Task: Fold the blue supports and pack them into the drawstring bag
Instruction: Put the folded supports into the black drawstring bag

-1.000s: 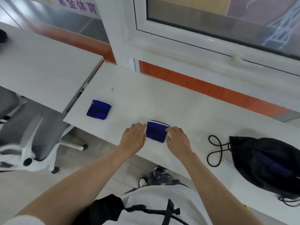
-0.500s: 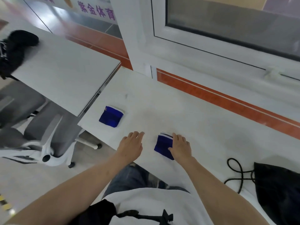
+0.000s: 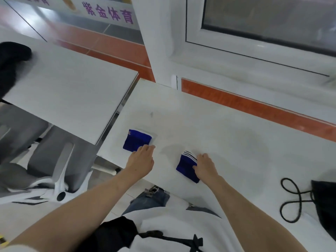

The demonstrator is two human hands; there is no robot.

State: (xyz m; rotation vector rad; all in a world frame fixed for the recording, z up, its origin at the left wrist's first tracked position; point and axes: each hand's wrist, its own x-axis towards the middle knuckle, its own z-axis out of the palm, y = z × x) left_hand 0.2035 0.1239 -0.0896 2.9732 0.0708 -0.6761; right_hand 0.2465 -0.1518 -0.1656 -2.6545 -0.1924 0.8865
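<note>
A person's right hand (image 3: 204, 165) pins a folded blue fabric support with white-striped edge (image 3: 186, 165) to the white tabletop (image 3: 227, 135), fingers flattened on its right side, while the left hand (image 3: 141, 159) lies open with straight fingertips touching the near edge of a second folded blue fabric support (image 3: 136, 140). That second piece lies just ahead of the left grip, its long axis running across the reach, so the left hand is plainly the nearer one. The black drawstring bag (image 3: 325, 206) with its looped black cord (image 3: 291, 199) waits well to the right of the right grip, at the tabletop's near edge.
</note>
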